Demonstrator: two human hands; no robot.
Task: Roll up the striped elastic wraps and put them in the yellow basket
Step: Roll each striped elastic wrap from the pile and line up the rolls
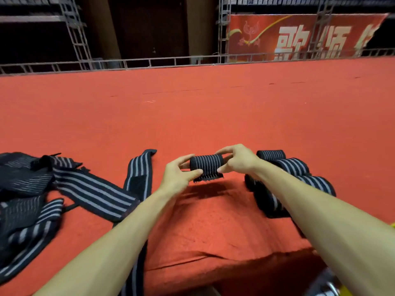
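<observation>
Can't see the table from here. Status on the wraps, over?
Left hand, right hand: grip on ends of rolled wrap, tail loose. Finished rolls under right forearm. Unrolled wraps left.

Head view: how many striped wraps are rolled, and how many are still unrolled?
Rolled wrap held by left hand and right hand: 1
Rolled wraps on the carpet: at least 4
Unrolled wraps: at least 3, heap overlaps
Total: at least 8
</observation>
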